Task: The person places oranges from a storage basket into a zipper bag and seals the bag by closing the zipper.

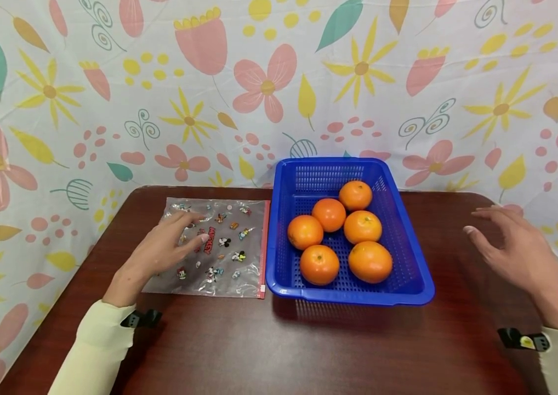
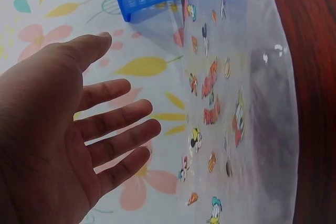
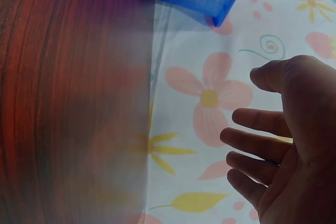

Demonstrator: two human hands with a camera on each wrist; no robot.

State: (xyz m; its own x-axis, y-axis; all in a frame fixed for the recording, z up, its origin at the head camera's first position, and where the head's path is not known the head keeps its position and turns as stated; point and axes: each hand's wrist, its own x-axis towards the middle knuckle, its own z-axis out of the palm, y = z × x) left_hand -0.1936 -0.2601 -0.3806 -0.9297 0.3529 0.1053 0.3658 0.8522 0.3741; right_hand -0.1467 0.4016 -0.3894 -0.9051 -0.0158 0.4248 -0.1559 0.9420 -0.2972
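In the head view my left hand (image 1: 163, 247) hovers over a clear zip bag (image 1: 246, 236) printed with cartoon figures, its red zip edge toward the basket. The fingers are spread and relaxed, holding nothing, as the left wrist view also shows. My right hand (image 1: 516, 249) is held above the table's right side, fingers loosely extended and thumb apart, with nothing in it. Between the hands stands a blue plastic basket (image 1: 350, 298) with perforated walls. Several oranges (image 1: 319, 265) lie loose inside it. Neither hand touches the basket.
Everything stands on a dark reddish-brown wooden table (image 1: 318, 351). A white cloth (image 1: 279, 88) printed with flowers and leaves hangs behind the table and along its sides. The bag lies flat, its zip edge close beside the basket's left wall.
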